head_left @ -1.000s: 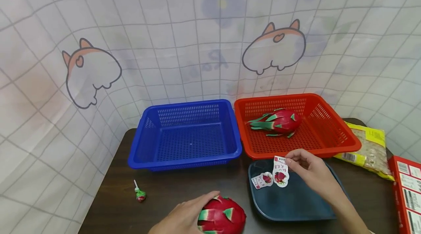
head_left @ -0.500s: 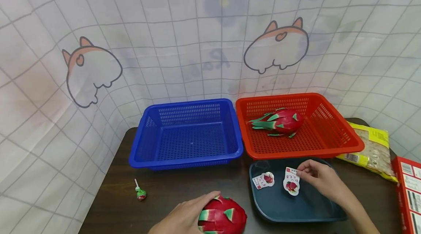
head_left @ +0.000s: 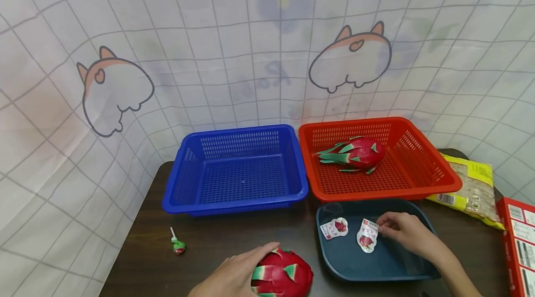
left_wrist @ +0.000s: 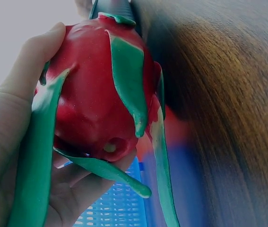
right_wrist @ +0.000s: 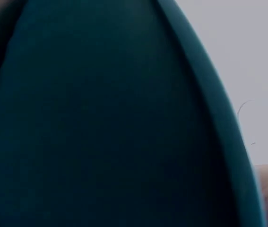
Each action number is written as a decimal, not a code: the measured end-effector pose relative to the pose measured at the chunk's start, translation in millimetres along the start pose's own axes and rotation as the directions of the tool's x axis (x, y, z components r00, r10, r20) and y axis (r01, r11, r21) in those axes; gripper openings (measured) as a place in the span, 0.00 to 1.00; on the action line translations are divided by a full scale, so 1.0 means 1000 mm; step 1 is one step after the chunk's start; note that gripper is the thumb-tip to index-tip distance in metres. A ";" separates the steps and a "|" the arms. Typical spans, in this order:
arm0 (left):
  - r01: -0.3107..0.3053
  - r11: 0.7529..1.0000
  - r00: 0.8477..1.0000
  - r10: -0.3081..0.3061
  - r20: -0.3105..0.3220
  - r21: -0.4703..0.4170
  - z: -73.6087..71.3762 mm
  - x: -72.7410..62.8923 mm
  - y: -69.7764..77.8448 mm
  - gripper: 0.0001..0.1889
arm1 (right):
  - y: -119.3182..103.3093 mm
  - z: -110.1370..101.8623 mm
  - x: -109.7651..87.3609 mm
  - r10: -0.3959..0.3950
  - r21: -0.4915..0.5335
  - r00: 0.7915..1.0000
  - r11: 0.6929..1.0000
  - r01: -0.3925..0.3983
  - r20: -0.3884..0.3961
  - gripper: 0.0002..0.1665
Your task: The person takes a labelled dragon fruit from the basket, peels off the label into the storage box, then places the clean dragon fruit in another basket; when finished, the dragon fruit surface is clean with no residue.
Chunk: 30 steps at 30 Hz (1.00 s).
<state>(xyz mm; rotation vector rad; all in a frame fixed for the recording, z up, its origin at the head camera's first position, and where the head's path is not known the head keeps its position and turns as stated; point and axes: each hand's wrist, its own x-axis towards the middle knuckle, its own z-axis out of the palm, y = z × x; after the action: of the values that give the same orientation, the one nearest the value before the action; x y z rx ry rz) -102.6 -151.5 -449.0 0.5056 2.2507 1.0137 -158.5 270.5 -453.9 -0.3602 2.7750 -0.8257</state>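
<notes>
My left hand [head_left: 236,274] grips a red dragon fruit [head_left: 284,274] with green scales at the table's front edge. In the left wrist view the thumb and fingers curve round the fruit [left_wrist: 91,94]. Over the dark blue tray [head_left: 355,267], my right hand [head_left: 411,234] pinches the upper right edge of a white dragon fruit label [head_left: 368,236]. A similar label [head_left: 334,228] lies at the tray's left side. The right wrist view is dark and filled mostly by the tray [right_wrist: 100,118]; the fingers' grip is hidden there.
Behind the tray stands a red basket [head_left: 422,190] with another dragon fruit [head_left: 361,153] inside. A blue basket [head_left: 238,204] is beside it. A lollipop [head_left: 177,243] lies at left. A yellow bag [head_left: 472,190] and a red box [head_left: 518,241] are at right.
My right hand has carried the label from beside the other label to the right and down into the tray, then slightly left. My left hand stays on the dragon fruit.
</notes>
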 end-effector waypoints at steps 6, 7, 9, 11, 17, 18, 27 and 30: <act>-0.006 1.000 1.000 0.006 0.002 0.002 0.000 0.000 0.000 0.47 | 0.000 0.007 0.000 -0.031 -0.022 1.000 0.999 0.031 -0.001 0.07; -0.003 1.000 1.000 0.003 0.004 0.000 0.000 0.001 0.001 0.47 | 0.000 0.008 0.001 -0.029 -0.025 1.000 0.999 0.029 0.000 0.07; -0.004 1.000 1.000 0.004 0.005 0.006 0.000 0.001 0.001 0.47 | -0.001 0.012 0.002 -0.017 -0.027 1.000 0.999 0.017 0.001 0.08; -0.003 1.000 1.000 0.003 0.005 0.009 -0.001 0.000 0.001 0.47 | -0.002 0.015 0.003 -0.003 -0.033 1.000 0.999 0.003 -0.003 0.09; 0.005 1.000 1.000 -0.005 0.001 0.011 0.000 0.001 0.002 0.47 | -0.006 0.020 0.005 0.000 -0.111 0.999 0.994 -0.004 -0.034 0.16; 0.010 1.000 1.000 -0.010 0.003 0.003 0.000 0.001 0.002 0.47 | -0.007 0.021 0.006 -0.007 -0.127 0.999 0.992 0.002 -0.037 0.16; 0.028 0.999 0.999 -0.027 0.018 -0.040 0.001 0.000 0.001 0.46 | -0.008 0.024 0.005 0.007 -0.184 0.999 0.983 -0.016 -0.048 0.19; 0.029 0.999 0.999 -0.028 0.020 -0.038 0.001 0.001 0.001 0.46 | -0.009 0.024 0.005 0.021 -0.188 0.999 0.982 -0.030 -0.047 0.21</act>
<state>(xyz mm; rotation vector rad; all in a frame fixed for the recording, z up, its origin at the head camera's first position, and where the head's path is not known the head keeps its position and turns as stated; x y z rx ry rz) -102.4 -150.3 -449.0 0.4635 2.2111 1.0311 -154.6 249.7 -469.6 -0.3417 2.9022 -0.5721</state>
